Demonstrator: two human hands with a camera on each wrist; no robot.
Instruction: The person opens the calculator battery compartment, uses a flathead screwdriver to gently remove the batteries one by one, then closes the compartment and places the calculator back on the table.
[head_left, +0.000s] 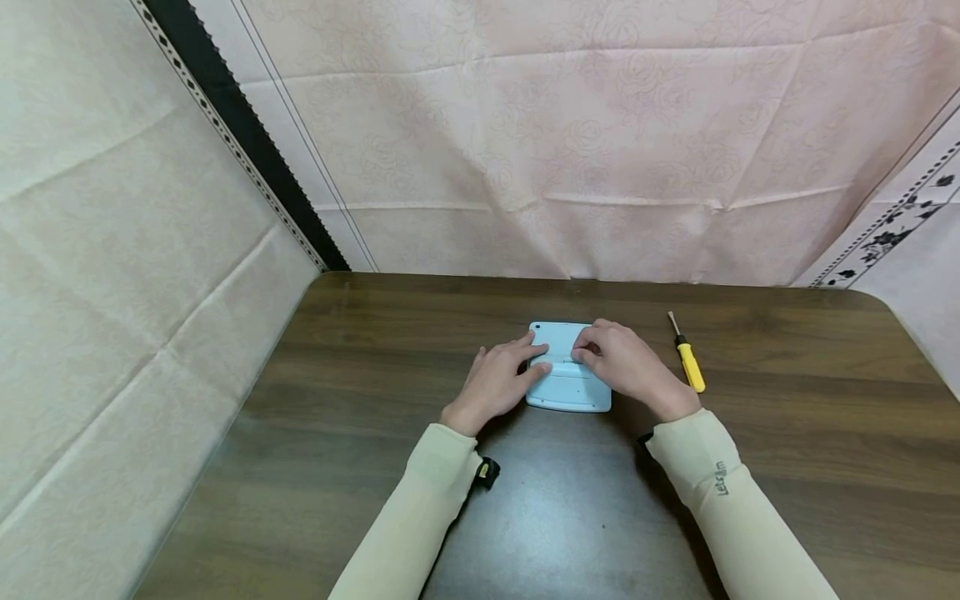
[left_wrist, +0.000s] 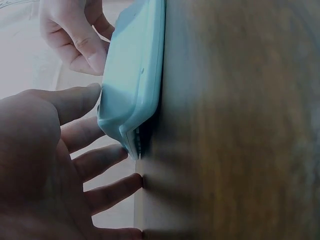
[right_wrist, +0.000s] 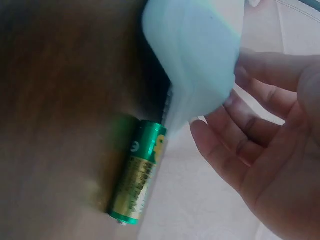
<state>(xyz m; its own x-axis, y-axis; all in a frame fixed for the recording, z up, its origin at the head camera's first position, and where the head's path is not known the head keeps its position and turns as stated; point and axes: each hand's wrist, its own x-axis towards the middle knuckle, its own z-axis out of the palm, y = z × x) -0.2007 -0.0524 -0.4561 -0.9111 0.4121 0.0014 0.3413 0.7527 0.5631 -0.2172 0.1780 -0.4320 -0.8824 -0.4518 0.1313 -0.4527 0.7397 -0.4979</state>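
Observation:
A light blue plastic device (head_left: 568,393), with rounded corners, seams across its face and small holes, lies on the table. Its raised edge shows in the left wrist view. My left hand (head_left: 497,382) rests on the left side of the device, its fingers fairly straight and spread. Over the middle right of the device, my right hand (head_left: 626,360) touches the surface with curled fingertips; whether they pinch anything is hidden. In the right wrist view, a green and gold battery (right_wrist: 136,175) lies on the table beside the device; the right hand is apart from it.
Right of the hands, a screwdriver (head_left: 690,367) with a yellow handle lies on the brown wooden table (head_left: 360,358). Patterned pale cloth (head_left: 570,150) hangs behind the table's far edge, and more pale cloth covers the left side.

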